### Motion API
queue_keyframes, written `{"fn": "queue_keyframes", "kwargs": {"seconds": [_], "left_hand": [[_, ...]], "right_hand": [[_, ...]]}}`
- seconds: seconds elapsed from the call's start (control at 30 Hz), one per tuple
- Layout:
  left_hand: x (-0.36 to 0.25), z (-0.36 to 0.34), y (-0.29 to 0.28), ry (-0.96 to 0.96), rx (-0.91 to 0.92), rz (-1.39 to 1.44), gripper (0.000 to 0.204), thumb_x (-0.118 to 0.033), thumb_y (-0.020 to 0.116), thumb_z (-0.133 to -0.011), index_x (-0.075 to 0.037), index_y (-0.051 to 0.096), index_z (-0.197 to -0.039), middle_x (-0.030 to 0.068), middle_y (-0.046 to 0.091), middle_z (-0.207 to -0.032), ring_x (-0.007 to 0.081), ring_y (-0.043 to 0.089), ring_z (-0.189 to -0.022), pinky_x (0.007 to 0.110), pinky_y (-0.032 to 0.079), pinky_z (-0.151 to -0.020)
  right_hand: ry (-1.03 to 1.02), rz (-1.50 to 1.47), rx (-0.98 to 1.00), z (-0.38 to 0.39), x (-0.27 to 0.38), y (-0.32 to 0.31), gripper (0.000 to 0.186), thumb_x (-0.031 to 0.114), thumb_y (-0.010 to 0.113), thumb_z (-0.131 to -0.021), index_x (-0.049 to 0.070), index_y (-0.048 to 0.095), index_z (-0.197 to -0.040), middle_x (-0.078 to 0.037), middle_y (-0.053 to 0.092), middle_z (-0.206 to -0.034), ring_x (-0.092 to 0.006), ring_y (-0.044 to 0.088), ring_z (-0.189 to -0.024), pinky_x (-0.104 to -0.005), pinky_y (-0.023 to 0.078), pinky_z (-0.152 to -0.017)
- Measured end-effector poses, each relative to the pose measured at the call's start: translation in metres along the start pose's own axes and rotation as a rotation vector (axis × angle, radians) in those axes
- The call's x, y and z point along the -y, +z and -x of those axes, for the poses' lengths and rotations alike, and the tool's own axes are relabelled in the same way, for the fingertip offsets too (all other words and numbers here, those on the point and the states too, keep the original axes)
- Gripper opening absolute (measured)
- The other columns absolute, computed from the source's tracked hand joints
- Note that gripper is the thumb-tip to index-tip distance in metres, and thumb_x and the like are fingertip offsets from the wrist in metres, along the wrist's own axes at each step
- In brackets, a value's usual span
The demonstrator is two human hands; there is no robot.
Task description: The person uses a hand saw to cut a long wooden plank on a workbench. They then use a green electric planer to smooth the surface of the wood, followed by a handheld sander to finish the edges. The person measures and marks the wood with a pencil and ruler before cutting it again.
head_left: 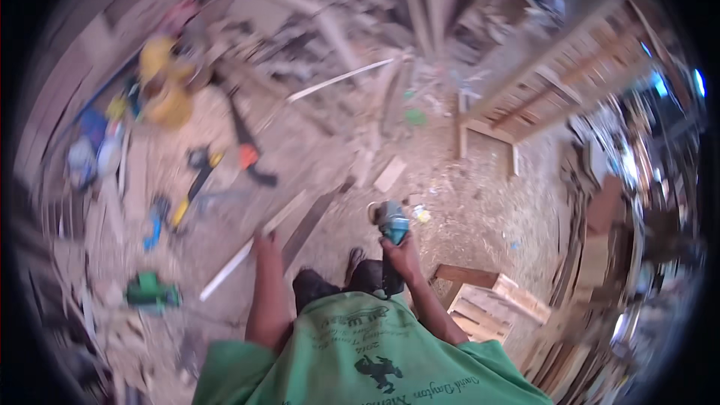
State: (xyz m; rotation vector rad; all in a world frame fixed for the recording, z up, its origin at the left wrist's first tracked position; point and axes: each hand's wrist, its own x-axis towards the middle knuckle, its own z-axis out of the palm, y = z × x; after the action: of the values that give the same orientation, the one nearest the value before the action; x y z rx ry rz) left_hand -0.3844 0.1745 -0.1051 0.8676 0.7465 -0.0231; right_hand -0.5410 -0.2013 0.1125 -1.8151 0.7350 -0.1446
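Note:
My right hand (400, 255) grips a teal and grey power tool, apparently an angle grinder (391, 219), held upright in front of my dark-clad legs. My left hand (267, 244) is closed on a long pale wooden strip (226, 274) that slants from lower left toward upper right. Just right of that hand lies a darker, narrow board (319, 214) on the floor. A short wooden block (390, 174) rests beyond the grinder. The image is somewhat blurred.
Yellow-and-black tools (195, 187) and a green power tool (150, 291) lie left. Scrap wood (322, 15) is heaped ahead. A slatted wooden piece (562, 82) stands upper right, a small wooden crate (480, 307) lower right, stacked boards (600, 255) along the right side.

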Motion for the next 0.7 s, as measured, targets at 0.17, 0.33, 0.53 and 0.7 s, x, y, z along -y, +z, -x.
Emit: {"fn": "queue_keyframes", "kwargs": {"seconds": [0.17,0.33,0.53,0.7], "left_hand": [[-0.025,0.017,-0.012,-0.361,-0.240,0.119,0.031,-0.028,0.071,-0.105,-0.007,0.062,-0.126,0.0140,0.068,-0.115,0.0339,0.073,-0.105,0.053,0.065,-0.098],[-0.111,0.122,-0.070,0.384,-0.280,-1.134,0.040,-0.025,0.081,-0.092,-0.007,0.061,-0.122,0.0217,0.067,-0.111,0.0459,0.070,-0.097,0.057,0.058,-0.095],[-0.178,0.142,-0.157,0.828,-0.210,-1.536,0.050,-0.022,0.082,-0.086,-0.013,0.067,-0.133,0.0211,0.059,-0.139,0.0464,0.052,-0.132,0.058,0.040,-0.114],[-0.176,0.130,-0.169,0.858,-0.108,-1.496,0.047,-0.019,0.077,-0.089,-0.013,0.067,-0.134,0.0195,0.058,-0.135,0.0452,0.050,-0.130,0.060,0.037,-0.114]], "right_hand": [[0.068,0.241,0.187,0.034,0.035,0.067,0.049,0.032,0.081,-0.091,0.000,0.064,-0.124,-0.010,0.072,-0.094,-0.0197,0.068,-0.081,-0.0393,0.055,-0.071],[0.006,0.434,0.303,0.067,0.072,0.127,0.064,0.040,0.082,-0.089,-0.007,0.058,-0.125,-0.031,0.074,-0.103,-0.0471,0.075,-0.097,-0.0537,0.058,-0.085],[-0.216,0.662,0.475,0.100,0.083,0.210,0.066,0.043,0.082,-0.089,-0.003,0.052,-0.126,-0.034,0.073,-0.099,-0.0546,0.072,-0.092,-0.0605,0.056,-0.080],[-0.366,0.862,0.679,0.124,0.080,0.272,0.071,0.045,0.079,-0.093,-0.005,0.048,-0.131,-0.031,0.074,-0.100,-0.0492,0.075,-0.087,-0.0586,0.060,-0.074]]}}
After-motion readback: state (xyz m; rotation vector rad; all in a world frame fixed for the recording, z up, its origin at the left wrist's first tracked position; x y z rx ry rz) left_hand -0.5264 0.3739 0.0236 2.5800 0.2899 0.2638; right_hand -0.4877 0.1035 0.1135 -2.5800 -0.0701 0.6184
